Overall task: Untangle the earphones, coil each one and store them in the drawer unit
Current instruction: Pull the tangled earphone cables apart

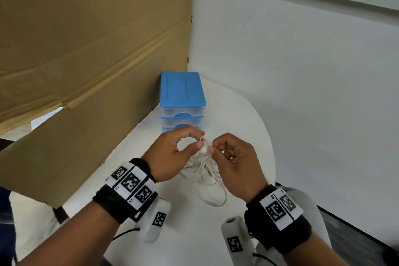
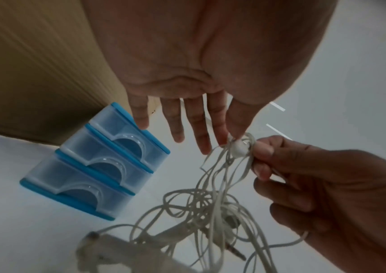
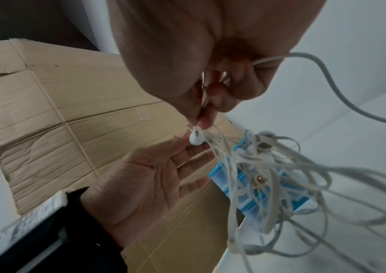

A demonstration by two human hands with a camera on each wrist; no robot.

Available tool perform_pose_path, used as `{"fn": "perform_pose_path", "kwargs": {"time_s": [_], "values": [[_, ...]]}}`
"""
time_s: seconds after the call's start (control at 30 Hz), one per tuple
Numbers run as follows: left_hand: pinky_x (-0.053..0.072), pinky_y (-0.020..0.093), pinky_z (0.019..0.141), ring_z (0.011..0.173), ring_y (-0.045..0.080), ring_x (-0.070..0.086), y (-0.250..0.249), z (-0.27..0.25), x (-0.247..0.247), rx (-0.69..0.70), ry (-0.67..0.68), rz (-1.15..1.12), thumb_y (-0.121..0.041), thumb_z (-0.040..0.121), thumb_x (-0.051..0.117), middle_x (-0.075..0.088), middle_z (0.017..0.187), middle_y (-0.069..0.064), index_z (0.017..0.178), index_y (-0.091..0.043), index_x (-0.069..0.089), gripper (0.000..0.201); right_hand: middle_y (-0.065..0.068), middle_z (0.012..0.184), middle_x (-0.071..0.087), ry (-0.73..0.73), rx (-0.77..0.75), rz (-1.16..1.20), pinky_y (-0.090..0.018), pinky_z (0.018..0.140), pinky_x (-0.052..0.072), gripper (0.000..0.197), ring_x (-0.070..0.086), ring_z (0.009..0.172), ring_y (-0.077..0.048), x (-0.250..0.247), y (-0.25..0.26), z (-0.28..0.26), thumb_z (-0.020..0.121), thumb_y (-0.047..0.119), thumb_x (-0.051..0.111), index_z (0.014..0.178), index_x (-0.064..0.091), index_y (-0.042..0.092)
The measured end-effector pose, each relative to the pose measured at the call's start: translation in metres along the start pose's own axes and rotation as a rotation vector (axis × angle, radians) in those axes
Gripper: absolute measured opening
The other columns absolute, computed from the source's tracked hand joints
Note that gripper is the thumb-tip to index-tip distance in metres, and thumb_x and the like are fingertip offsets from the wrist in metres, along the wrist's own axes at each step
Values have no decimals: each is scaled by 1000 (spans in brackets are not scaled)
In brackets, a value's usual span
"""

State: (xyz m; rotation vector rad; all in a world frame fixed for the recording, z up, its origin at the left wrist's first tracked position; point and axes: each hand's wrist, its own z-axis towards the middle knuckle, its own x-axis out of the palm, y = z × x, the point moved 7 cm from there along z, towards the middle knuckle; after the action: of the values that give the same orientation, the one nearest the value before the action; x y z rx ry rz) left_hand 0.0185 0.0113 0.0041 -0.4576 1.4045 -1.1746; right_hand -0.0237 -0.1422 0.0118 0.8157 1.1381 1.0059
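A tangled bundle of white earphones (image 1: 205, 170) hangs between my hands above the white table (image 1: 248, 119). My left hand (image 1: 199, 141) pinches a white earbud (image 1: 203, 149) at the top of the bundle between thumb and forefinger, its other fingers straight. My right hand (image 1: 212, 147) pinches the cable right beside that earbud, with its other fingers curled. The left wrist view shows the earbud (image 2: 239, 147), the looped cables (image 2: 210, 212) and a jack plug (image 2: 236, 253) low down. Behind my hands stands the blue three-drawer unit (image 1: 182, 93), all its drawers (image 2: 98, 166) closed.
A large brown cardboard sheet (image 1: 86, 49) leans along the left of the table, close to the drawer unit. A white wall (image 1: 302, 71) lies to the right. The table's rounded edge (image 1: 272, 157) curves just right of my right hand.
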Motion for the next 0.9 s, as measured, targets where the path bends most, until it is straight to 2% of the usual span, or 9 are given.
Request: {"fn": "perform_pose_path", "kwargs": {"time_s": [0.07, 0.13, 0.3, 0.37, 0.5, 0.57, 0.67, 0.73, 0.9], "values": [[28, 24, 110, 132, -6, 40, 1, -1, 0, 5, 7, 2, -30, 90, 64, 61, 127, -23, 87, -30, 65, 3, -1, 65, 59, 4, 12, -13, -21, 48, 37, 14, 43, 49, -14, 0, -2, -2, 89, 10, 66, 77, 61, 16], [32, 26, 109, 128, -4, 46, 0, -2, 0, 2, 5, -51, -25, 87, 68, 65, 122, -22, 82, -26, 65, 6, 2, 64, 58, 5, 16, -17, -21, 48, 38, 14, 43, 50, -15, 0, -4, -3, 88, 10, 67, 77, 60, 16], [49, 24, 84, 91, 8, 67, -7, -3, 6, -51, 43, -342, -19, 84, 68, 73, 86, -5, 77, -19, 66, 8, 5, 61, 56, -24, 89, -15, -18, 50, 37, 15, 40, 47, -6, -4, -10, -1, 84, 11, 71, 73, 61, 14], [48, 24, 74, 74, 11, 61, -8, -2, 8, -63, 37, -410, -21, 83, 62, 66, 75, -4, 78, -15, 64, 8, 6, 57, 53, -25, 109, -2, -20, 51, 38, 18, 40, 48, -6, -4, -11, 0, 82, 11, 72, 71, 59, 13], [47, 27, 66, 66, 13, 57, -7, -3, 13, -62, 21, -347, -24, 85, 59, 61, 72, -4, 81, -13, 61, 12, 10, 50, 48, 16, 149, -7, -20, 51, 36, 23, 39, 46, -5, 0, -14, -1, 79, 12, 75, 67, 56, 15], [44, 25, 62, 61, 9, 52, -4, -3, 13, -82, 18, -331, -25, 86, 60, 59, 70, -8, 82, -15, 62, 12, 7, 58, 55, 60, 190, 38, -23, 54, 40, 19, 43, 50, -8, 2, -17, -1, 78, 19, 79, 78, 59, 17], [45, 26, 65, 64, 9, 52, -6, -4, 15, -69, 55, -321, -34, 84, 64, 61, 73, -8, 82, -18, 65, 16, 6, 71, 65, 128, 266, 137, -20, 60, 44, 18, 54, 59, -8, 6, -17, 0, 83, 29, 74, 100, 69, 26], [48, 29, 68, 68, 12, 55, -6, -4, 14, -68, 68, -314, -38, 83, 66, 64, 74, -7, 82, -20, 66, 18, 14, 72, 69, 185, 245, 176, -13, 64, 45, 8, 58, 63, 0, 9, -9, 2, 89, 23, 68, 92, 73, 29], [47, 21, 69, 68, 11, 57, -5, -4, 10, -87, 42, -355, -11, 91, 62, 69, 73, -4, 82, -11, 68, 10, 2, 75, 71, 277, 283, 211, -18, 73, 49, 8, 61, 71, -9, 10, -6, 6, 85, 5, 70, 90, 76, 9]]}}
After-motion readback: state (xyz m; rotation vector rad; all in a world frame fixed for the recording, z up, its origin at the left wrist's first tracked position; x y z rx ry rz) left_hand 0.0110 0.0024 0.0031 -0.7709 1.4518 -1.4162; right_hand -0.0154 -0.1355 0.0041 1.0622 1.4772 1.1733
